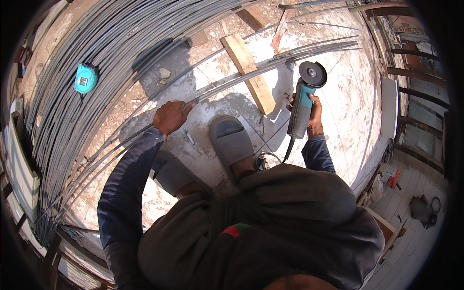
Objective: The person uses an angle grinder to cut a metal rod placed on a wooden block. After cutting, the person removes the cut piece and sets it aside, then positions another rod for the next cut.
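Grinder [299, 113] rests in the grasp of the right hand [315, 116], to the right of the plank [249, 72]; its disc [312, 74] faces up, apart from the rods. Rods [220, 88] lie across the plank, and the left hand [170, 117], left of the plank, is closed around them. Tape measure [86, 79] lies on the rod pile [116, 48], far left of the plank. Sandals [233, 142] stand nearer the wearer than the plank.
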A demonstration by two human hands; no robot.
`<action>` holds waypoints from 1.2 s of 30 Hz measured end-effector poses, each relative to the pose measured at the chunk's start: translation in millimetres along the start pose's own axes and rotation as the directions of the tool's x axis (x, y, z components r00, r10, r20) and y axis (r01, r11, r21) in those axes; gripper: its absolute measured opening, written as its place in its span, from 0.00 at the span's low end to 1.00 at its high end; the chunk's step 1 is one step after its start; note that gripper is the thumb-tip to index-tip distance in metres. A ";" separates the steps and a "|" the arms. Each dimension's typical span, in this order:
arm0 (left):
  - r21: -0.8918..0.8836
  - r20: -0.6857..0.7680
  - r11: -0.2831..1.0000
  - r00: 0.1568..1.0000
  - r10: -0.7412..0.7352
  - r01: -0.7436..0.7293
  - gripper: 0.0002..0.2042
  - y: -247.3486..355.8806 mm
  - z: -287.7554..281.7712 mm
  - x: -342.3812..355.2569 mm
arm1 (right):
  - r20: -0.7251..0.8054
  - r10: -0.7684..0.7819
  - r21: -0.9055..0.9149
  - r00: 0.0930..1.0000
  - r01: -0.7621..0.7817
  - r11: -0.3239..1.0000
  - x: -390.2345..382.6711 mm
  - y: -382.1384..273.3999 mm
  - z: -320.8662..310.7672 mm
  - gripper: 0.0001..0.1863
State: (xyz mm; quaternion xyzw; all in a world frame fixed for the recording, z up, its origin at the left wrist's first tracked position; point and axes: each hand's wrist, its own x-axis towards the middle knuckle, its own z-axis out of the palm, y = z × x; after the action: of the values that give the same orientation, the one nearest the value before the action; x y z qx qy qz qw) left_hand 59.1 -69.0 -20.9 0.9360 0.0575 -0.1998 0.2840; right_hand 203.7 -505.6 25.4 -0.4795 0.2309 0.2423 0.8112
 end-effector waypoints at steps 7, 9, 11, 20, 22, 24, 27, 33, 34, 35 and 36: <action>-0.035 0.030 0.999 0.999 -0.022 0.023 0.29 -5.3 1.7 -0.7 | -0.031 -0.096 -0.688 0.995 0.049 0.724 -0.9 -14.8 42.7 0.36; -0.039 0.020 0.999 1.000 -0.019 0.019 0.30 0.3 -3.6 -2.1 | 0.015 -0.087 -0.809 0.996 0.063 0.585 -2.2 -30.2 66.5 0.42; -0.034 0.020 0.999 1.000 -0.020 0.020 0.31 0.6 -3.1 -2.2 | 0.115 -0.080 -0.895 0.990 0.138 0.424 1.3 -40.6 76.5 0.41; -0.009 0.029 0.998 0.998 -0.056 0.057 0.33 0.2 -1.0 -1.8 | 0.224 0.065 -0.974 0.972 0.226 -0.022 15.8 -52.8 119.0 0.50; -0.011 0.033 0.998 0.998 -0.058 0.059 0.32 1.5 -1.6 -1.6 | 0.256 0.074 -0.966 0.964 0.257 -0.012 13.1 -50.3 127.3 0.51; -0.021 0.028 0.998 0.997 -0.066 0.067 0.32 3.9 -4.6 -3.1 | 0.272 0.076 -0.961 0.959 0.274 -0.031 17.2 -49.1 125.8 0.52; -0.018 0.010 0.998 0.998 -0.067 0.068 0.33 1.5 -1.3 -3.0 | 0.255 0.087 -0.965 0.963 0.259 -0.038 18.9 -48.0 131.2 0.51; -0.024 0.012 0.998 0.998 -0.063 0.064 0.33 0.8 -1.5 -3.0 | 0.233 0.111 -0.971 0.966 0.237 -0.027 28.3 -47.7 126.4 0.51; -0.030 0.015 0.997 0.998 -0.069 0.069 0.33 1.2 -2.4 -3.5 | 0.233 0.111 -0.970 0.966 0.239 -0.040 29.3 -46.8 126.9 0.51; -0.030 0.025 0.997 0.997 -0.069 0.070 0.33 1.8 -3.9 -3.6 | 0.227 0.102 -0.971 0.969 0.233 -0.048 29.8 -46.0 126.7 0.50; -0.030 0.034 0.997 0.997 -0.070 0.071 0.33 2.9 -5.7 -3.7 | 0.222 0.093 -0.972 0.971 0.227 -0.056 29.6 -45.5 126.0 0.50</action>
State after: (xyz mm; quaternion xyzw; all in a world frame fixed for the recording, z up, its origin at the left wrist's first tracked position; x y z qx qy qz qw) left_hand 58.4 -68.2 -13.6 0.9255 0.0888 -0.2244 0.2921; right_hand 272.5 -407.6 92.4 -0.8978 -0.1325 0.3447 0.2402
